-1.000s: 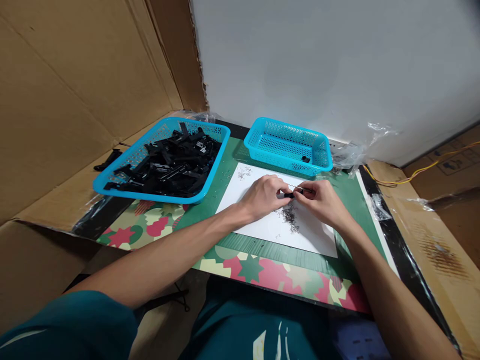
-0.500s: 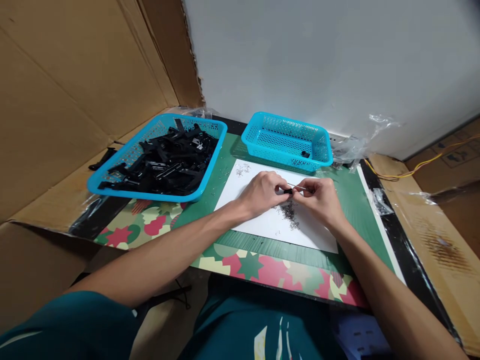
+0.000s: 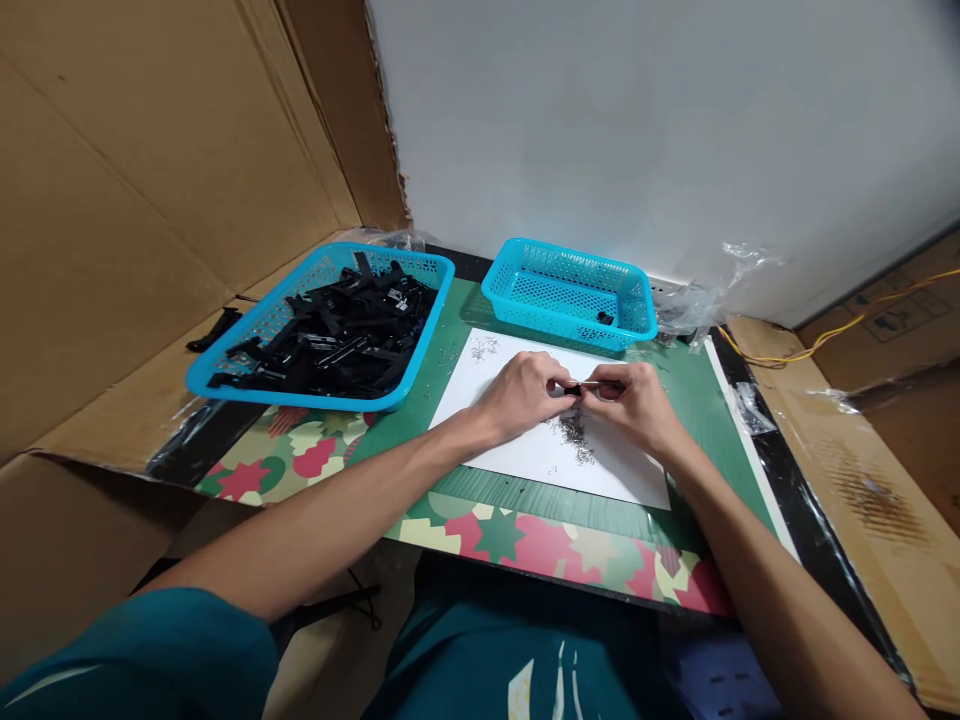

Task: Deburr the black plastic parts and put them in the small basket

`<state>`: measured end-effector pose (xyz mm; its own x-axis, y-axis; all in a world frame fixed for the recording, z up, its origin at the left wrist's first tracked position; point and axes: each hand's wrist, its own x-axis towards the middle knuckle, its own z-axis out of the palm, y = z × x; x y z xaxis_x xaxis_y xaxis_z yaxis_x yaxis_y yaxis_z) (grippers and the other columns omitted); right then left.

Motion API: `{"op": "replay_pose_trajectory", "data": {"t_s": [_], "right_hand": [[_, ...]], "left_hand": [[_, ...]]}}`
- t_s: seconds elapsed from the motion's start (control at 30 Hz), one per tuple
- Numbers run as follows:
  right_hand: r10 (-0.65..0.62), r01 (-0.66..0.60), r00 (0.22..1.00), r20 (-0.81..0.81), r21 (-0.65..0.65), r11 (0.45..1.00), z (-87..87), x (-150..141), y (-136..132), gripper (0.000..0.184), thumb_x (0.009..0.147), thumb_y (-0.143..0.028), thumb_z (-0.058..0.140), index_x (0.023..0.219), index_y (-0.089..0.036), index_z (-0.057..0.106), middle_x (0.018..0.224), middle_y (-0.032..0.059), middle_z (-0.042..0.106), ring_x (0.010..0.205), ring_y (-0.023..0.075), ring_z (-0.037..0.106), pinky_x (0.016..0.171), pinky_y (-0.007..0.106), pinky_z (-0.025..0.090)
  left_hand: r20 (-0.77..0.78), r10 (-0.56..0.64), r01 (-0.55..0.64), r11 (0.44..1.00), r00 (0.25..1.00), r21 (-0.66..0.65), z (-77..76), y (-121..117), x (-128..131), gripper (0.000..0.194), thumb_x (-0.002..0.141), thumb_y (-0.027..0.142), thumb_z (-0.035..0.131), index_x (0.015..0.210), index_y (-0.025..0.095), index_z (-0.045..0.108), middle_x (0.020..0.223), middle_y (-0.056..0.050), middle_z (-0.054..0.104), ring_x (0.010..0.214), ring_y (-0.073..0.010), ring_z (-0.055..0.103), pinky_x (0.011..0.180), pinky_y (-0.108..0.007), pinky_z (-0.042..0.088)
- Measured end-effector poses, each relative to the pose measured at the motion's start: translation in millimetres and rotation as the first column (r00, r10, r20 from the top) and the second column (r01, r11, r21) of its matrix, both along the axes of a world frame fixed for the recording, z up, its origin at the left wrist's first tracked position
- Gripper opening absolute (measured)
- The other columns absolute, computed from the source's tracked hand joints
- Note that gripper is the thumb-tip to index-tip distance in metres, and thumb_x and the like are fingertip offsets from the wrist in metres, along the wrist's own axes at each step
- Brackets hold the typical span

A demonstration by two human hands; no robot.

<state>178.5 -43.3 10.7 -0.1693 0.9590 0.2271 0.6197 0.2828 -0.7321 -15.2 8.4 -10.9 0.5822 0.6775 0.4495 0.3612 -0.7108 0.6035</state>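
Observation:
Thumb and fingers of my left hand pinch a small black part above the white sheet. From the other side my right hand is closed on a thin metal tool, its tip meeting the black part. Fingers hide most of the tool, so its exact kind is unclear. Below the hands lies a pile of tiny metal pieces, too small to name. A smaller scatter of such pieces is near the sheet's far left corner.
A blue basket heaped with black plastic parts stands at the left. Behind the sheet is a smaller blue basket with a small black piece inside. Clear plastic wrap and a yellow cable are at the right.
The metal tool has drawn closer in line with the black part, and less of it shows. Both hands stay together over the sheet. The view has shifted slightly.

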Motion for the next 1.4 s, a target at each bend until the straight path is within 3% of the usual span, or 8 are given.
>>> {"op": "replay_pose_trajectory", "data": {"t_s": [0.2, 0.37, 0.53, 0.77, 0.93, 1.07, 1.17, 1.4], "right_hand": [[0.061, -0.072, 0.987, 0.146, 0.069, 0.995, 3.3, 5, -1, 0.014, 0.08, -0.018, 0.06, 0.067, -0.018, 0.064, 0.064, -0.001, 0.054, 0.062, 0.0135, 0.046, 0.062, 0.028, 0.034], [0.093, -0.099, 0.985, 0.148, 0.027, 0.995, 8.5, 14, -5, 0.019, 0.089, -0.021, 0.061, 0.095, -0.016, 0.078, 0.092, 0.0086, 0.076, 0.081, 0.0206, 0.064, 0.073, 0.031, 0.046], [0.007, -0.02, 0.992, 0.126, 0.099, 0.995, 6.9, 23, -4, 0.033, 0.096, -0.019, 0.053, 0.117, -0.02, 0.078, 0.097, 0.0088, 0.074, 0.084, 0.0221, 0.064, 0.077, 0.035, 0.049], [-0.11, 0.047, 0.98, 0.165, 0.347, 0.937, -0.7, 31, 3, 0.03, 0.101, -0.026, 0.055, 0.106, -0.027, 0.085, 0.108, 0.0126, 0.071, 0.097, 0.0266, 0.066, 0.086, 0.045, 0.055], [-0.162, 0.196, 0.976, -0.148, 0.26, 0.946, 1.5, 23, -3, 0.017, 0.093, -0.033, 0.072, 0.102, -0.025, 0.084, 0.094, 0.0072, 0.081, 0.086, 0.0253, 0.076, 0.082, 0.043, 0.062], [-0.149, 0.191, 0.873, -0.465, 0.044, 0.981, 0.4, 10, -3, 0.033, 0.079, -0.044, 0.088, 0.1, -0.02, 0.079, 0.081, 0.0084, 0.081, 0.071, 0.027, 0.079, 0.07, 0.042, 0.066], [-0.152, 0.12, 0.826, -0.543, -0.095, 0.988, -2.9, 7, 1, 0.039, 0.072, -0.052, 0.091, 0.082, -0.017, 0.077, 0.082, 0.0112, 0.081, 0.071, 0.028, 0.079, 0.073, 0.045, 0.068], [-0.174, 0.109, 0.799, -0.575, -0.145, 0.983, -1.5, 14, 4, 0.043, 0.068, -0.053, 0.093, 0.086, -0.016, 0.08, 0.095, 0.0111, 0.081, 0.078, 0.0264, 0.08, 0.081, 0.045, 0.069]], "left_hand": [[-0.017, -0.002, 0.002, 1.0, 1.0, 0.004, 1.3, 0, -1, 0.006, 0.081, 0.018, 0.079, 0.085, 0.017, 0.083, 0.081, -0.007, 0.079, 0.076, -0.0208, 0.071, 0.073, -0.033, 0.052], [0.001, -0.008, 0.008, 1.0, 1.0, -0.008, 2.4, -1, -1, 0.007, 0.082, 0.017, 0.081, 0.089, 0.017, 0.084, 0.08, -0.005, 0.079, 0.074, -0.0194, 0.069, 0.073, -0.033, 0.05], [0.025, -0.002, 0.002, 1.0, 1.0, -0.002, 2.2, -2, -1, 0.006, 0.083, 0.019, 0.083, 0.088, 0.017, 0.083, 0.08, -0.005, 0.078, 0.075, -0.0195, 0.068, 0.071, -0.033, 0.049], [0.025, -0.035, 0.034, 0.999, 0.999, 0.017, 1.8, -1, -2, 0.004, 0.085, 0.021, 0.082, 0.089, 0.019, 0.082, 0.081, -0.004, 0.079, 0.074, -0.0189, 0.067, 0.071, -0.032, 0.049], [0.028, -0.047, 0.047, 0.999, 0.999, -0.01, 2.5, -1, -2, 0.006, 0.084, 0.021, 0.082, 0.089, 0.018, 0.082, 0.083, -0.005, 0.079, 0.075, -0.019, 0.067, 0.069, -0.032, 0.05], [0.021, -0.043, 0.043, 0.999, 0.999, 0.016, 2.4, -1, -1, 0.005, 0.083, 0.019, 0.083, 0.087, 0.017, 0.082, 0.081, -0.005, 0.079, 0.075, -0.0195, 0.066, 0.069, -0.032, 0.049], [0.02, -0.047, 0.046, 0.999, 0.999, 0.021, 2.8, 0, 0, 0.004, 0.084, 0.019, 0.083, 0.086, 0.017, 0.081, 0.08, -0.005, 0.079, 0.075, -0.0195, 0.066, 0.07, -0.033, 0.048], [0.011, -0.051, 0.05, 0.999, 0.999, 0.019, 2.7, -1, -1, 0.004, 0.085, 0.02, 0.081, 0.089, 0.018, 0.082, 0.081, -0.004, 0.079, 0.074, -0.0195, 0.066, 0.071, -0.033, 0.049]]}}
